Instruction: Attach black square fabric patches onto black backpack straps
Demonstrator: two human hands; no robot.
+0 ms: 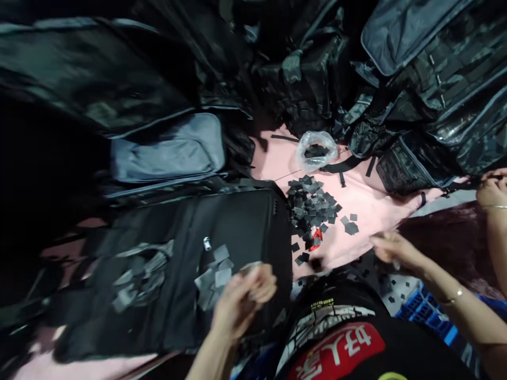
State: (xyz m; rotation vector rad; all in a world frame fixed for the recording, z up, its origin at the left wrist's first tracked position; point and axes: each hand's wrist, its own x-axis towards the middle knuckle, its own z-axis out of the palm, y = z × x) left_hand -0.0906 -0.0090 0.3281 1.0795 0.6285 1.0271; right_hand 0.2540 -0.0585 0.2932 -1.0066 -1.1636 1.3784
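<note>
My left hand (245,295) is closed in a loose fist over the front edge of a black backpack (237,221) that lies flat. What its curled fingers hold, if anything, is blurred. Beside it on the backpack lies a small cluster of grey square pieces (216,274). My right hand (396,250) is pinched closed above the near edge of the pink cloth (368,184); anything between its fingertips cannot be made out. Between the hands, a heap of dark square pieces (311,203) is spread on the cloth, with a small red item (316,239) at its near side.
A clear plastic bag (317,150) with dark contents stands behind the heap. Camouflage bags (467,74) crowd the back and right. Bundled grey straps (142,274) lie on the backpack's left part. Another person's hands (493,192) show at the right edge, near blue crates (425,311).
</note>
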